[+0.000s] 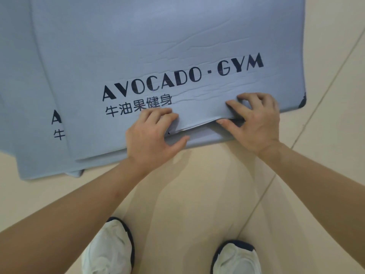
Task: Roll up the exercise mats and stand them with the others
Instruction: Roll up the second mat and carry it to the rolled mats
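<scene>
Nearest the camera stand two white shoes with dark trim, the left shoe (pixel 108 248) and the right shoe (pixel 237 258), planted on a pale beige tiled floor (pixel 335 139). Both bare forearms reach forward and down from the lower corners to the near edge of the top mat (pixel 138 46), a grey-blue exercise mat lying flat on the floor. The left hand (pixel 152 137) grips that edge with fingers curled over the top and the thumb tucked beneath. The right hand (pixel 254 123) pinches the same edge just beside it, fingers bent on the upper surface and thumb under the raised lip. Between the two hands the edge is lifted off the layer below, and the foam wrinkles just beyond the fingertips. Past the hands, dark lettering (pixel 183 78) reads "AVOCADO · GYM", with a line of Chinese characters under it. The near right corner of the mat shows a dark patch. A second mat (pixel 39 151) of the same colour lies underneath, offset to the left, only the start of its print showing.
</scene>
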Action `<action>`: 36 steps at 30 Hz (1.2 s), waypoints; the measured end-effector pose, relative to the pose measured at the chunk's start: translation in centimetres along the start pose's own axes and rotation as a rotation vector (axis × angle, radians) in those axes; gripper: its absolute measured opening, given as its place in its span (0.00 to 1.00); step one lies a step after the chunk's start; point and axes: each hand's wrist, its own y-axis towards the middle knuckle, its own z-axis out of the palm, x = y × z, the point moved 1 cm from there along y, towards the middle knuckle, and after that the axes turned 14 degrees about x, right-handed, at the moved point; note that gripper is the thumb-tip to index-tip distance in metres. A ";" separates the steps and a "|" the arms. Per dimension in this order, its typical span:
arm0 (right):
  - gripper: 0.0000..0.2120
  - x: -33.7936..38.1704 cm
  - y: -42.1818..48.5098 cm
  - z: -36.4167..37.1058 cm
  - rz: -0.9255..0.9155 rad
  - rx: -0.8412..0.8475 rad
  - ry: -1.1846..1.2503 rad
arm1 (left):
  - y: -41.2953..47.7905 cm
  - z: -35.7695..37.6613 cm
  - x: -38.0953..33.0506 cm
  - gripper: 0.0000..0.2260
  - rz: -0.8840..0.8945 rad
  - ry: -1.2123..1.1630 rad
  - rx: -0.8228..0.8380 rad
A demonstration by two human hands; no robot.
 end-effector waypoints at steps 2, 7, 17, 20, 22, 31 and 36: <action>0.29 -0.1 0.0 0.2 0.034 -0.027 0.026 | 0.0 0.4 0.3 0.20 -0.015 0.025 0.013; 0.30 2.1 1.1 -0.3 0.293 -0.194 0.068 | 1.1 -1.6 -1.0 0.19 -0.102 0.096 -0.031; 0.33 7.4 -0.4 -6.5 0.404 -0.252 0.105 | -0.1 -11.3 -3.1 0.24 -0.174 0.301 0.100; 0.32 10.0 -4.7 -8.2 0.346 -0.303 0.095 | -4.5 -13.8 -3.4 0.24 -0.103 0.293 0.139; 0.31 11.9 -9.2 -9.1 0.311 -0.287 0.103 | -8.9 -14.8 -3.6 0.23 -0.072 0.255 0.170; 0.31 16.9 -25.2 -12.7 0.069 -0.121 -0.051 | -25.3 -14.4 -6.1 0.25 -0.007 0.234 0.371; 0.33 16.4 -25.3 -6.8 -0.030 -0.057 -0.009 | -26.8 -7.7 -2.8 0.24 0.071 0.242 0.335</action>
